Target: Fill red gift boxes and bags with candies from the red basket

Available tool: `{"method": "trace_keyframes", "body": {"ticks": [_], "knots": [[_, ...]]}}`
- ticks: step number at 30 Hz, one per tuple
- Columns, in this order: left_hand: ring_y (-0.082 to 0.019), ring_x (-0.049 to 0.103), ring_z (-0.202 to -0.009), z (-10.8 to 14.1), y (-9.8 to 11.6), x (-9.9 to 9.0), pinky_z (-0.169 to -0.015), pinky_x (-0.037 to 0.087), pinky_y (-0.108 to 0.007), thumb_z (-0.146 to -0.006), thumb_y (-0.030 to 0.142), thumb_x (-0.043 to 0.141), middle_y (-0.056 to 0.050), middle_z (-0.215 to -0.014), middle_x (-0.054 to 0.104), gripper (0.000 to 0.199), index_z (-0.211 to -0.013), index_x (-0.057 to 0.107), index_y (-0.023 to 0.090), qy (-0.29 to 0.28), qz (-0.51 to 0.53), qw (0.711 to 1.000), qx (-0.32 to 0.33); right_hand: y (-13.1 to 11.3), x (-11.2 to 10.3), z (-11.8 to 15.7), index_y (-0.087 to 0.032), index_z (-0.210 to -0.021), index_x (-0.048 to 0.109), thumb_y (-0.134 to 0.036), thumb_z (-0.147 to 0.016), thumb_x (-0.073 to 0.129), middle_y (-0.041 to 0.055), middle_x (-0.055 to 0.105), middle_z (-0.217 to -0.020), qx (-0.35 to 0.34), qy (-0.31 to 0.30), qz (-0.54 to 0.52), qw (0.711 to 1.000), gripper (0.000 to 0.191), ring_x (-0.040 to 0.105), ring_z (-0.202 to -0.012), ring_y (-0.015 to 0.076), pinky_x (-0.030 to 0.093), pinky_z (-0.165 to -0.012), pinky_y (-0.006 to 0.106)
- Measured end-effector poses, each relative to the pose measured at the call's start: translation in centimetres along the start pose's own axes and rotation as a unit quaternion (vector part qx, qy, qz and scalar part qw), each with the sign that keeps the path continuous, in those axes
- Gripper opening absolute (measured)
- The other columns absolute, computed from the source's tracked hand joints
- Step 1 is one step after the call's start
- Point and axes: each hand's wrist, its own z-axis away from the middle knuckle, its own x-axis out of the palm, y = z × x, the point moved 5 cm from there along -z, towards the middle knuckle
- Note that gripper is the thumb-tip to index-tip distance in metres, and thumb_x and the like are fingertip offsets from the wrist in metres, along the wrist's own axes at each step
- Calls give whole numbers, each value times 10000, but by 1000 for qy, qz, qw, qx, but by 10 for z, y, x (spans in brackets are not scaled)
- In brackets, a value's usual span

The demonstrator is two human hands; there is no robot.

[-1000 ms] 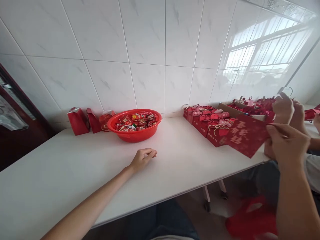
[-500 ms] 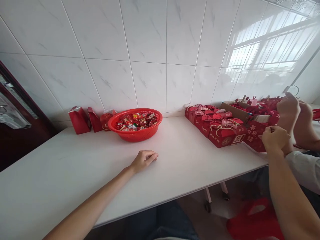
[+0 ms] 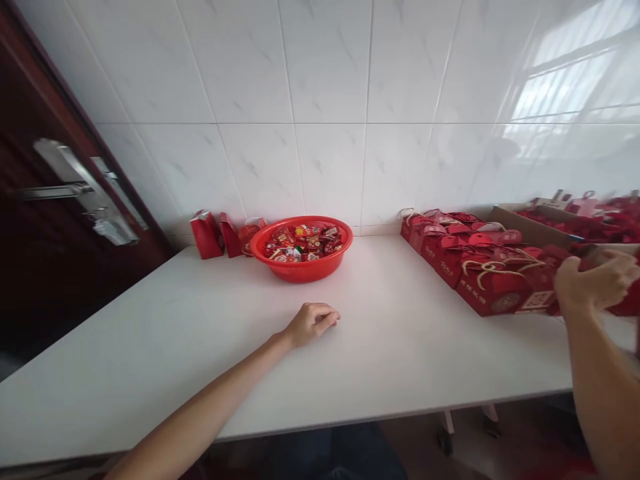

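My left hand rests on the white table with its fingers loosely curled; nothing shows in them. Behind it stands a red plastic basket with small red-wrapped sweets inside. At the right, my right hand is raised beside a group of red gift boxes with cord handles. Its thumb and fingers are apart, though blurred by motion. Something dark red lies behind the gap between them; I cannot make out whether the hand touches it.
Red packets stand against the tiled wall, left of the basket. Beyond the gift boxes sits a cardboard carton with red items in it. A dark door with a metal handle is at the left.
The view has swung left, showing more of the door. My right hand has gone from closed to spread fingers beside the boxes. My left hand stays on the table; the other person's hands left view.
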Motion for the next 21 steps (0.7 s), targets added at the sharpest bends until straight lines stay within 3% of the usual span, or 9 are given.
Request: {"method": "trace_keyframes", "body": {"ticks": [2,4,7,9,12,14,16,19,21], "knots": [[-204,706,-738,-2,5,-4,-673,564,-290,-940,450,532,-89,-796,764,390,-776,761,179,0,-17,1000,5,-24,-2,9,-47,-1175,659,-273,-796,736,318,576,-1081,58,5,-46,997,449,586,-999,406,389,-741,537],[-211,706,-752,-6,14,-13,-705,557,-301,-940,429,528,-82,-783,764,375,-755,754,194,-2,-44,999,20,-71,-4,26,-84,-1071,694,-281,-830,666,231,623,-899,-46,-26,-131,990,313,589,-1063,392,419,-850,537],[-222,698,-744,-18,35,-35,-734,542,-316,-926,415,531,-73,-784,765,340,-769,759,217,-27,-107,992,55,-148,-11,80,-170,-937,689,-317,-873,559,130,635,-741,-183,-150,-258,937,207,627,-762,277,480,-773,448],[-230,696,-750,-26,52,-55,-761,532,-323,-917,416,534,-71,-815,772,324,-798,771,231,-54,-162,983,67,-200,-24,137,-223,-944,661,-310,-929,523,93,691,-811,-299,-280,-355,840,164,600,-622,193,478,-640,349],[-244,707,-831,-28,77,-100,-827,523,-314,-883,427,593,-54,-817,772,263,-790,780,266,-77,-247,966,33,-252,-74,237,-232,-960,619,-206,-986,485,64,702,-808,-504,-362,-488,614,139,647,-684,179,462,-625,304],[-231,717,-834,-18,93,-141,-820,530,-283,-832,445,672,-32,-823,771,198,-803,785,285,-77,-285,955,-27,-261,-110,292,-193,-980,606,-174,-995,454,36,645,-720,-601,-354,-516,497,154,581,-601,164,419,-590,309],[-206,729,-826,7,107,-192,-825,537,-254,-740,463,772,-12,-857,776,226,-827,790,255,-49,-312,942,-116,-259,-137,332,-190,-864,579,-237,-999,448,1,562,-649,-633,-352,-535,435,194,476,-518,150,358,-535,310],[-171,727,-855,78,130,-273,-962,515,-345,-739,501,777,19,-845,763,435,-897,772,96,76,-351,880,-309,-242,-155,368,-196,-777,562,-177,-977,498,-27,499,-618,-648,-314,-567,400,210,379,-478,126,302,-493,283],[-134,705,-873,139,151,-313,-1025,460,-467,-955,552,443,63,-761,717,619,-937,742,10,215,-409,787,-410,-230,-151,384,-200,-719,538,-127,-968,499,-38,462,-581,-632,-303,-579,417,262,313,-441,111,275,-461,268]]}}
